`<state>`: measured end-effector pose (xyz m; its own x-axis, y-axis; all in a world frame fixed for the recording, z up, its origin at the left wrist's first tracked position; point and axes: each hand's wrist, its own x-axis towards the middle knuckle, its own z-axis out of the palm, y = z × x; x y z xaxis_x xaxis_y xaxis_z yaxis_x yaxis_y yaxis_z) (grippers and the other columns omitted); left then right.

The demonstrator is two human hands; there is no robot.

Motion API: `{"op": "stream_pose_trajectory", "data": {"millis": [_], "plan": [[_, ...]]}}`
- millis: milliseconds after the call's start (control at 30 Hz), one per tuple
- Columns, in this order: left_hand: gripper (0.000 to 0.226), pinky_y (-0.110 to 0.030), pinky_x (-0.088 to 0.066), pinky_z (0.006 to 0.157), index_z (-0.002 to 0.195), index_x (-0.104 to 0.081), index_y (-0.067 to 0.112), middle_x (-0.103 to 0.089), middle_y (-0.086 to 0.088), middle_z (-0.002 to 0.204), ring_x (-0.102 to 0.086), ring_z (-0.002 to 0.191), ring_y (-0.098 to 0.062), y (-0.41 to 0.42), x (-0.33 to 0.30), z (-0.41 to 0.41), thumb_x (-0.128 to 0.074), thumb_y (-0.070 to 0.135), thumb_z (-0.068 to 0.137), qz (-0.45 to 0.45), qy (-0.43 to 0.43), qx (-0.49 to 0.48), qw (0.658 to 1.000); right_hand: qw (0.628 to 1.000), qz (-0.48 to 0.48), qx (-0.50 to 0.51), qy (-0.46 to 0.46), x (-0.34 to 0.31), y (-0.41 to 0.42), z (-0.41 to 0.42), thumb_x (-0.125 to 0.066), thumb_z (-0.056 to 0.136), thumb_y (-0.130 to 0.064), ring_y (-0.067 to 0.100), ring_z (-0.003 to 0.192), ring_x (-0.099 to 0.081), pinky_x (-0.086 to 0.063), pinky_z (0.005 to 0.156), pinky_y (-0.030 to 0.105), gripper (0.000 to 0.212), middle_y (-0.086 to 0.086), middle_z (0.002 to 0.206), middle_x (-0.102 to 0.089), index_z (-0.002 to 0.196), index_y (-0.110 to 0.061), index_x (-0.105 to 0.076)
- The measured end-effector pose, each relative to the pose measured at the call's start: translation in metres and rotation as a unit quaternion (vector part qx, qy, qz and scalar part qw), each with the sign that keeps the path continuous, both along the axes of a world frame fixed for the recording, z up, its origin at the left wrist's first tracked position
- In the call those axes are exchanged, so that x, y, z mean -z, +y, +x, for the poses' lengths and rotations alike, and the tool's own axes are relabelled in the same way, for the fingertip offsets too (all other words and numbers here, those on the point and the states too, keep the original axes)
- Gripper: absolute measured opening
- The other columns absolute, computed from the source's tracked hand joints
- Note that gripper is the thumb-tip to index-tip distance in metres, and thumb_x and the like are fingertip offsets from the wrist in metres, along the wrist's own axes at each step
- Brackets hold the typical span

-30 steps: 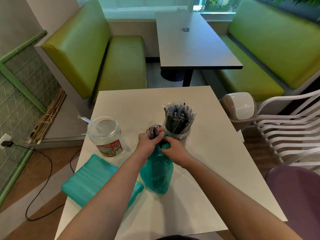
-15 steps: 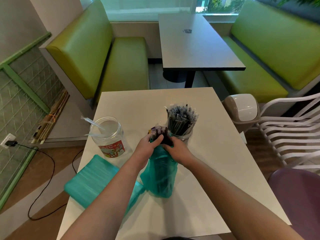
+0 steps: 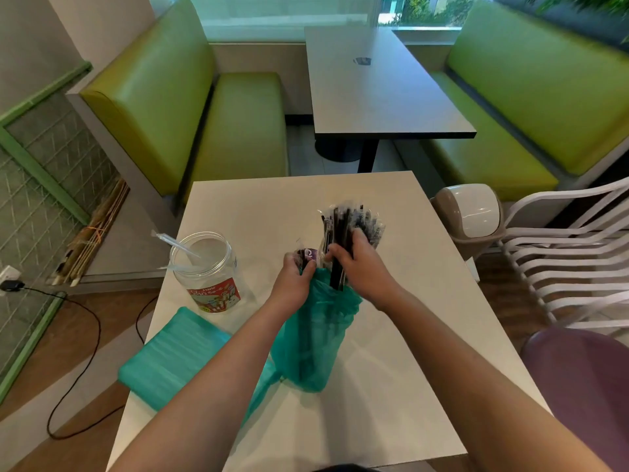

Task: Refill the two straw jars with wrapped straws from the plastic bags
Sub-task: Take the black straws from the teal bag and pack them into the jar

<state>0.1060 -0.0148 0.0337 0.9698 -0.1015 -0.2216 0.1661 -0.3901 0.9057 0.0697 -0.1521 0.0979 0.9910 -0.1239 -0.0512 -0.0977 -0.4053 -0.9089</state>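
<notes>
black straws [image 3: 337, 267] in right hand [image 3: 360, 267] grip, above bag [image 3: 316, 335]

Black wrapped straws [image 3: 338, 264] — half-raised from upright teal bag [image 3: 315, 338]

Café: booth benches [image 3: 238, 120], tables [image 3: 381, 97]

I've got the white table [image 3: 391, 335] under me: a clear jar [image 3: 207, 272] with a red label stands at its left, a flat teal bag [image 3: 170, 362] lies near the left edge, and a second, upright teal bag [image 3: 316, 338] sits mid-table.
</notes>
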Motion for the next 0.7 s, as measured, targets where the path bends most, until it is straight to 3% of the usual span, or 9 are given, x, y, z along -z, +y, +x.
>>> {"op": "stream_pose_trajectory", "data": {"millis": [100, 300, 500, 700], "plan": [[0.035, -0.031, -0.038, 0.081, 0.126, -0.037, 0.008, -0.055, -0.008, 0.114, -0.054, 0.106, -0.026, -0.008, -0.001, 0.005, -0.05, 0.03, 0.1, 0.031, 0.001, 0.017, 0.999, 0.999, 0.001, 0.026, -0.048, -0.023, -0.01, 0.006, -0.051, 0.1, -0.021, 0.009, 0.086, -0.063, -0.044, 0.069, 0.01, 0.006, -0.001, 0.092, -0.069, 0.104, -0.017, -0.05], [0.057, -0.039, -0.038, 0.106, 0.144, -0.03, 0.021, -0.048, -0.007, 0.14, -0.045, 0.129, -0.027, -0.02, 0.006, 0.017, -0.055, 0.041, 0.096, 0.057, -0.004, 0.039, 0.998, 0.992, 0.012, 0.046, -0.116, -0.059, -0.025, 0.015, -0.051, 0.099, -0.023, -0.009, 0.074, -0.06, -0.044, 0.063, 0.009, 0.012, -0.003, 0.091, -0.069, 0.11, -0.018, -0.049], [0.064, -0.04, -0.04, 0.103, 0.146, -0.024, 0.04, -0.041, -0.007, 0.149, -0.038, 0.137, -0.024, -0.023, 0.012, 0.02, -0.056, 0.048, 0.092, 0.07, 0.011, 0.07, 0.995, 0.983, -0.035, 0.069, -0.167, -0.074, -0.031, 0.019, -0.047, 0.101, -0.027, 0.0, 0.084, -0.059, -0.049, 0.076, 0.025, 0.017, -0.01, 0.092, -0.067, 0.115, -0.018, -0.044], [0.06, -0.03, -0.034, 0.094, 0.15, -0.025, 0.035, -0.038, -0.008, 0.151, -0.044, 0.132, -0.026, -0.025, 0.013, 0.02, -0.054, 0.039, 0.098, 0.063, 0.009, 0.072, 0.995, 0.973, -0.049, 0.106, -0.199, -0.066, -0.032, 0.018, -0.049, 0.101, -0.026, -0.004, 0.069, -0.055, -0.046, 0.065, 0.02, 0.017, -0.016, 0.089, -0.063, 0.113, -0.016, -0.045]]}}
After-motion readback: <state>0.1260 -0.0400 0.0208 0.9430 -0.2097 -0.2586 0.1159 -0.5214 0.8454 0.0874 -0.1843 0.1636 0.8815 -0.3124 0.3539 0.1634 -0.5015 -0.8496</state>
